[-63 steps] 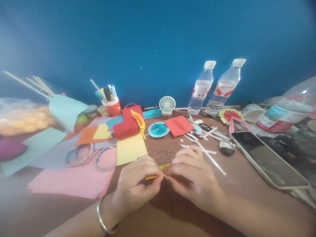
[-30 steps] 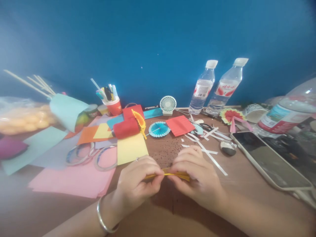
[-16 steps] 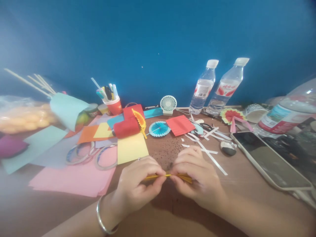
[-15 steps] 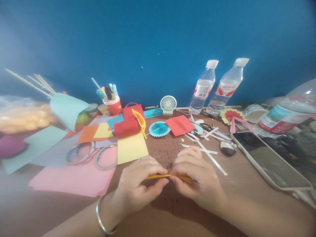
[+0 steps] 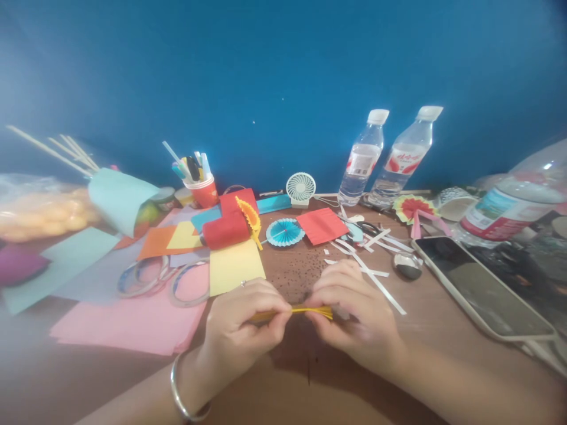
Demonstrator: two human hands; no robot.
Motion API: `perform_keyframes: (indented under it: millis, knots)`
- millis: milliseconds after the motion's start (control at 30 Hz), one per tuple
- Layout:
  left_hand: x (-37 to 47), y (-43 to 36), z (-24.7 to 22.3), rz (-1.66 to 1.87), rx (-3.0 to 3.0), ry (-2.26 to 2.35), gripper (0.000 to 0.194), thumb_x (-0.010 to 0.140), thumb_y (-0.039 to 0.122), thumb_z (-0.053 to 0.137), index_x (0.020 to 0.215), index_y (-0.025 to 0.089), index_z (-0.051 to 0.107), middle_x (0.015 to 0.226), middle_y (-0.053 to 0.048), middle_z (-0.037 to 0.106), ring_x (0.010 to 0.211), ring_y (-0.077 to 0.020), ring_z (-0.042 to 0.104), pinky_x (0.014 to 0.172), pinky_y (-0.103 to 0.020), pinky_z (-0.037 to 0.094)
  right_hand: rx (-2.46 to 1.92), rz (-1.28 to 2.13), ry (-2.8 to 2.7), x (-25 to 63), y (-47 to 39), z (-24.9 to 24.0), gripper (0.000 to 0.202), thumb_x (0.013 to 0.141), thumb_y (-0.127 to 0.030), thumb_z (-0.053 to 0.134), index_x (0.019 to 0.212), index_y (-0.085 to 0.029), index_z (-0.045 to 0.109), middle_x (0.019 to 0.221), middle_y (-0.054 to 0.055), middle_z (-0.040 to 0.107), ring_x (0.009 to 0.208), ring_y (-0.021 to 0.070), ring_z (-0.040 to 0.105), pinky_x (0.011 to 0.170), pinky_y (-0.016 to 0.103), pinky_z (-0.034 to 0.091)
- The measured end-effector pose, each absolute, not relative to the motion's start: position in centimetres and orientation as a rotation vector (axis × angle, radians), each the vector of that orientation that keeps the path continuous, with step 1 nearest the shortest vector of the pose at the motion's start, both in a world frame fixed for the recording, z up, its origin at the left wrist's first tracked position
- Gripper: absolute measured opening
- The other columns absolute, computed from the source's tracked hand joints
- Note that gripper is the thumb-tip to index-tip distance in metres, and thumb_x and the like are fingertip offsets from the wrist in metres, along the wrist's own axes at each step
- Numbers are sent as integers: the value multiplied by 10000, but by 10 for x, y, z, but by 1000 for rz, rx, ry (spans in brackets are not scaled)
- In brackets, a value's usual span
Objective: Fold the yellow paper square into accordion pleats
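Two hands pinched a folded yellow paper strip above a cluttered craft surface.

The left hand (image 5: 241,327) and right hand (image 5: 354,316) each closed fingertips on one end of the narrow yellow paper strip (image 5: 305,310), held level between them just over the brown surface (image 5: 310,389). A silver bracelet (image 5: 179,395) circled the left wrist. Behind the hands lay a yellow paper square (image 5: 234,267), pink sheets (image 5: 133,321), a blue paper rosette (image 5: 284,232) and white paper strips (image 5: 376,277). A phone (image 5: 481,289) lay to the right.

Left hand (image 5: 241,330) and right hand (image 5: 354,319) — fingertips pinched, facing.
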State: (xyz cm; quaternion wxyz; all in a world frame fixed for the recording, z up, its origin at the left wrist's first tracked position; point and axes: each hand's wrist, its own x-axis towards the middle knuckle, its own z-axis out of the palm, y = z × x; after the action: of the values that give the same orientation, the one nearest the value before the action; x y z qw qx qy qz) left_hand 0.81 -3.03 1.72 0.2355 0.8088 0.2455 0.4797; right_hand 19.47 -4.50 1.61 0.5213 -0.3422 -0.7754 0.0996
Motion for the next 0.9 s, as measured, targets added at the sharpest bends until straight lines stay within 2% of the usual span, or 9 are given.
perform_keyframes:
  millis: [500, 900]
  knots:
    - [7, -31, 14, 1300, 2150, 718, 184, 701, 19, 606, 790, 178, 624, 663, -9, 622, 614, -133, 576, 589, -275, 480, -802, 289, -1836, 197, -43, 15, 61, 731, -124, 630, 719, -182, 616, 646, 7, 617, 650, 153, 550, 670, 341, 388]
    - [6, -31, 14, 1296, 2136, 750, 164, 703, 28, 607, 766, 179, 617, 642, -12, 620, 596, -134, 572, 574, -269, 484, -780, 291, -1848, 199, -42, 15, 54, 767, -170, 605, 725, -203, 616, 635, -7, 631, 635, 149, 555, 668, 345, 388]
